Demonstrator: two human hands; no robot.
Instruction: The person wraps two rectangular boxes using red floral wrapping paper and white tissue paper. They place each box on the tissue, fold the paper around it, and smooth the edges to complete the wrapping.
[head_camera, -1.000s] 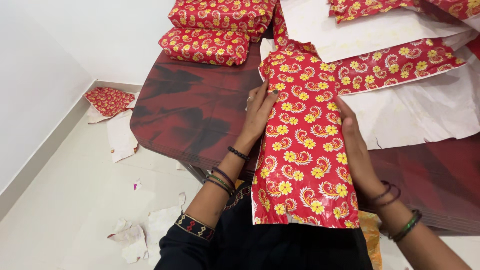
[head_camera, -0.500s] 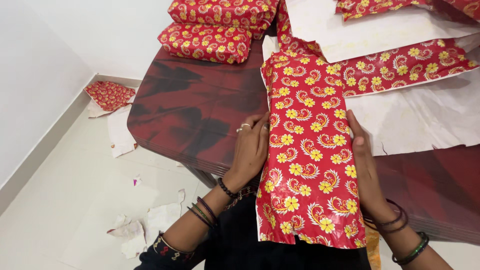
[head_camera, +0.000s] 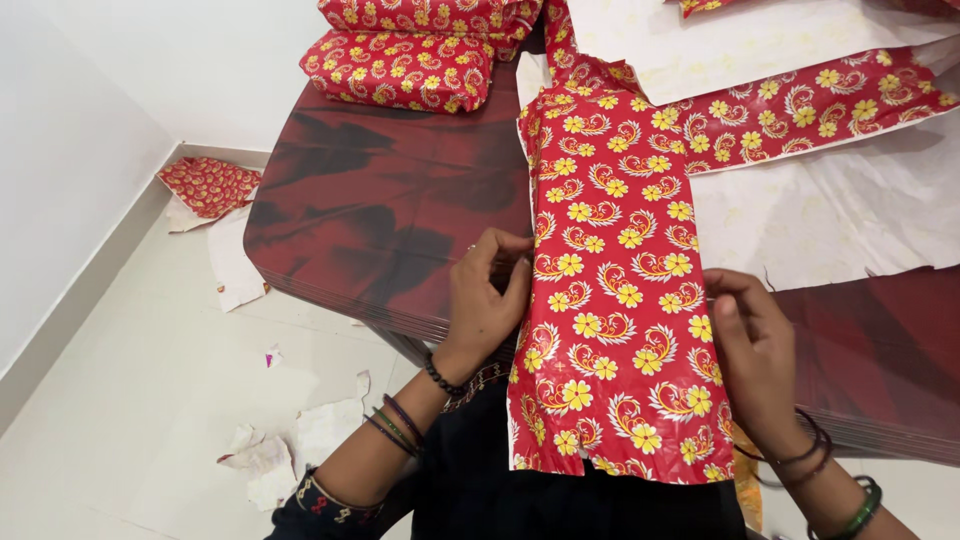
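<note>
A long package wrapped in glossy red paper with yellow flowers (head_camera: 612, 280) lies lengthwise on the dark red, glossy surface (head_camera: 380, 220), its near end hanging over the surface's edge toward the person's dark clothing. The left hand (head_camera: 487, 300) rests against the package's left side, fingers curled and pinching the paper edge there (a ring shows on one finger). The right hand (head_camera: 752, 340) sits on the package's right side, its fingers bent inward and pinching the paper at that edge. Both wrists carry several thin bangles and a dark bead bracelet.

At the far left corner of the surface, two wrapped parcels in the same red flowered paper (head_camera: 400, 68) lie stacked, the upper one partly cut off by the top of the view. To the right of the package, loose sheets of wrapping paper (head_camera: 830, 200) spread across the surface, most showing their white underside, with one red flowered strip (head_camera: 800, 110) running out toward the right edge; the package's far end touches this strip.

On the pale floor (head_camera: 130, 380) to the left, a crumpled piece of red flowered paper (head_camera: 208, 185) lies near the wall, and torn white paper scraps (head_camera: 290, 440) are scattered beside the person's left forearm.
</note>
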